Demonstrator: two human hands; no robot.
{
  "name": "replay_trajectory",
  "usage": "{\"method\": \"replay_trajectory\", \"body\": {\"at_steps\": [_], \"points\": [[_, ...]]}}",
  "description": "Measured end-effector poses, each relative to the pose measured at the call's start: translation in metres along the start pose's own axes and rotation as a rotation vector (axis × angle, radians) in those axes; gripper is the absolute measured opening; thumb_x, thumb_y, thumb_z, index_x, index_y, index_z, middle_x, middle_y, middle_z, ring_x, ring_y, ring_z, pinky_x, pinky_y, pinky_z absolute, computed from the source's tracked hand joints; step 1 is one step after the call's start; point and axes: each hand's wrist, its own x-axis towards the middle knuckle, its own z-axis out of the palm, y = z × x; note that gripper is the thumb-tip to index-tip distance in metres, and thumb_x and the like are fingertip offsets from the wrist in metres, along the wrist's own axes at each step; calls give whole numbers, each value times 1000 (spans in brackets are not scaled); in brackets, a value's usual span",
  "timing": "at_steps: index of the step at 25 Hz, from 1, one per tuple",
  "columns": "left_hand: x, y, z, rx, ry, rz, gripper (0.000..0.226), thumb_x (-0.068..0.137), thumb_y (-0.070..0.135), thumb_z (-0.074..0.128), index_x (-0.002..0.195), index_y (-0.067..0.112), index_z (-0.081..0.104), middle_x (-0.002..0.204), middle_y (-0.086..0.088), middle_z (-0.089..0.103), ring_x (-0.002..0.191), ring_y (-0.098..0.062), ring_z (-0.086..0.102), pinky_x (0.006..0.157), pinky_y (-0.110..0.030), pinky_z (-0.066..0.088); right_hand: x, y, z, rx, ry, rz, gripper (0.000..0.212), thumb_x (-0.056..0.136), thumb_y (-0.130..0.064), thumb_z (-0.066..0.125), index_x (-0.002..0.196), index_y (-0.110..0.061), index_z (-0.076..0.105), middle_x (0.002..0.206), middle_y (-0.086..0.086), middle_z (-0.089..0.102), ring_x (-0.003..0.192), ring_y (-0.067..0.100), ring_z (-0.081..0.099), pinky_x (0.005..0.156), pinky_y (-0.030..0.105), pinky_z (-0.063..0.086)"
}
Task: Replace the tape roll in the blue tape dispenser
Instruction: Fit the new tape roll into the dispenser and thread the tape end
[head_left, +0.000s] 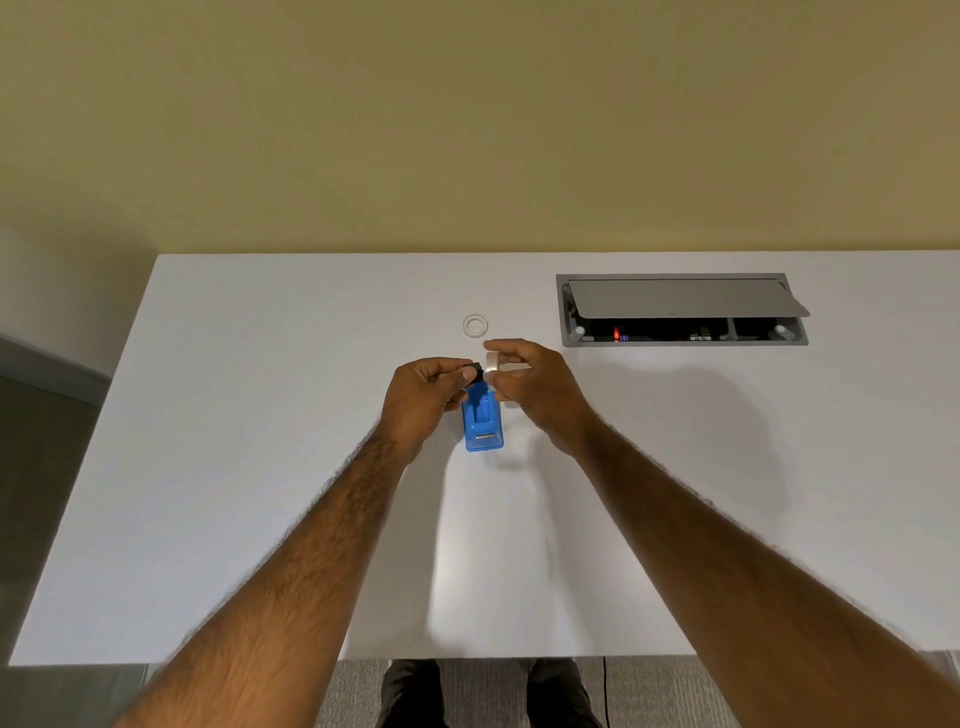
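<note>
Left hand (423, 387) grip pinching black spindle (471, 374), right hand (530, 384) holding likely tape roll (492, 362), above blue dispenser (483, 423)

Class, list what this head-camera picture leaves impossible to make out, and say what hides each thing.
1. Head view: most of the tape roll, covered by the right hand.
2. Far end of the blue tape dispenser, behind both hands.
3. Small black part in the left hand: too small to identify.
4. Cable box contents: dark, half-lidded.
</note>
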Motion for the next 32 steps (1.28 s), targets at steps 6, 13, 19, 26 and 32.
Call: {"method": "replay_trajectory", "body": {"at_steps": [6,13,19,26,32], "points": [[-1,3,-5,20,-3,30,8,89,21,71,90,25,78,80,6,77,74,-7,69,75,-24,58,-3,-8,4,146,-98,22,34,88,-13,63,122,-18,65,106,-1,66,104,22,67,82,32,62],[-1,1,-8,-16,-21,32,14,89,17,71,101,18,79,92,-4,79,82,-15,71,80,-28,60,3,-7,0,91,-174,48,51,80,-22,74,128,-23,58,113,3,69,98,22,71,79,32,62],[-1,1,-6,-7,-89,61,18,91,8,67,107,12,76,91,0,78,82,-11,73,76,-22,58,10,0,1,157,-163,106,38,86,-27,68,121,-14,64,114,12,70,98,26,73,86,43,60],[1,0,-7,46,-59,71,10,86,6,72,91,13,78,84,-2,78,78,-13,74,71,-21,57,8,-6,-6,242,-249,161,39,78,-19,79,114,-15,65,109,14,72,95,27,74,86,41,60],[2,-1,-6,67,-75,65,10,84,6,73,93,11,77,82,-3,78,78,-14,74,75,-26,59,6,-8,-5,231,-252,231,35,89,-26,67,120,-11,62,110,17,72,88,27,76,84,39,61]]}}
